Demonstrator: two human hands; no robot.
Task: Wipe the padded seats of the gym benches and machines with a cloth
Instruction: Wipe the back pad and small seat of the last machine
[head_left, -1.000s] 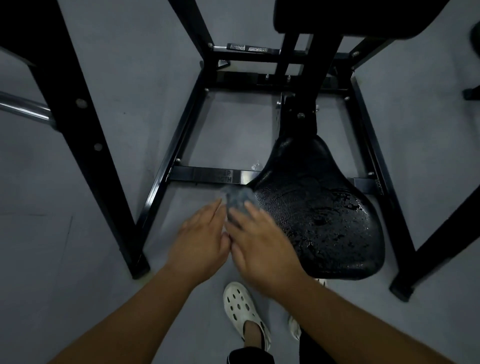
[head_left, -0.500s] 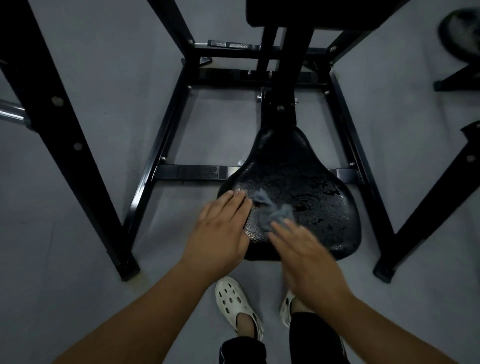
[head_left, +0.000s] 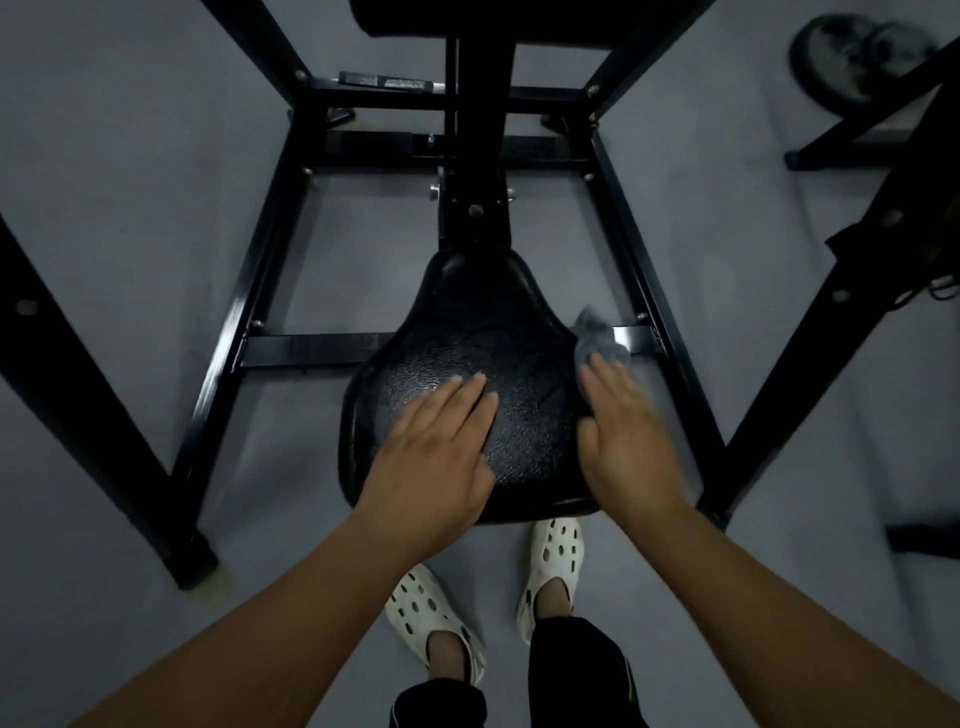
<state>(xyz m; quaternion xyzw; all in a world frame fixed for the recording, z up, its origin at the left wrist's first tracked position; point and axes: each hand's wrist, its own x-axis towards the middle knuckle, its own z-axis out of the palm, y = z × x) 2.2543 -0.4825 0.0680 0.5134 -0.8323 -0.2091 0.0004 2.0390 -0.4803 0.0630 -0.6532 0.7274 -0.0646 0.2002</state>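
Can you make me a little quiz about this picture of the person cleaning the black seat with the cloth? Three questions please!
1. True or false: the left hand lies flat on the black padded seat.
2. Pick one: the grey cloth is A) under the fingertips of the right hand at the seat's right edge, B) bunched up in the left hand, C) hanging from the frame's back bar.
3. Fill the gap: the person wears ____ clogs with holes in them.
Key: 1 true; 2 A; 3 white.
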